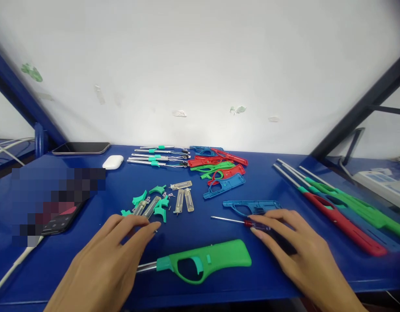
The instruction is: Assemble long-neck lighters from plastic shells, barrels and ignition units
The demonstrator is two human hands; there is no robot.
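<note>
Green plastic lighter with steel tube (226,255) lies flat on blue desk (193,227) between hands, crosswise, presumably for reach from both sides. Left hand (105,258) hides tube end; grip nearly closed, cannot tell whether pinching anything. Right hand (297,242): grip pinches handle of red-purple translucent screwdriver (247,222), tip leftward, perhaps for ready use. Loose parts grouped, likely for easy picking: teal plastic triggers (160,213), clear plastic tanks (179,201), metal rods with teal collars (156,164). Blue plastic half-shell (252,206) crowds screwdriver.
</note>
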